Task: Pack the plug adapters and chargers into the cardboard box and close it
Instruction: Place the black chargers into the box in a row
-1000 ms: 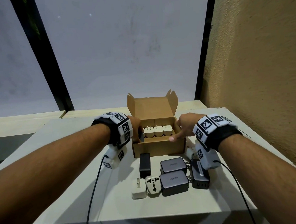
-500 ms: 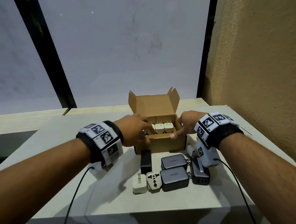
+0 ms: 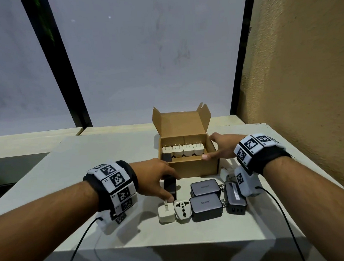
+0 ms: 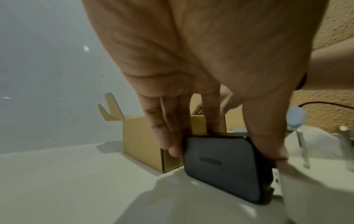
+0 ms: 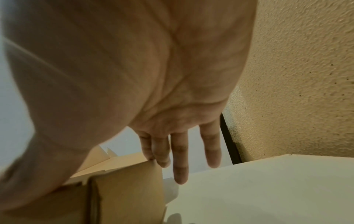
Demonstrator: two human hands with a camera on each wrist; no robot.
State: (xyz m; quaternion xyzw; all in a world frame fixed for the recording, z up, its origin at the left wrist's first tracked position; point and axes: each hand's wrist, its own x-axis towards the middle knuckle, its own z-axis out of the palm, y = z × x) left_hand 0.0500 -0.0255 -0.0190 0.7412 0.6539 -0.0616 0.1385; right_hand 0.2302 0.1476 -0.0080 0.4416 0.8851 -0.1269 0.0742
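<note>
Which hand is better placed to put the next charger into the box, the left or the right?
The left hand. Its fingers and thumb already pinch the black charger standing in front of the cardboard box. The right hand rests on the box's right wall, probably steadying it.

Right hand (image 5: 134,84) fills frame top and centre, palm toward camera, fingers (image 5: 179,159) straight, pointing to 6 o'clock. Box (image 5: 124,186) at 7 o'clock; index and middle fingertips touch its top corner. Ring and little fingers off box, over table (image 5: 268,189) at 5 o'clock. Wall (image 5: 296,68) at 3 o'clock.
</note>
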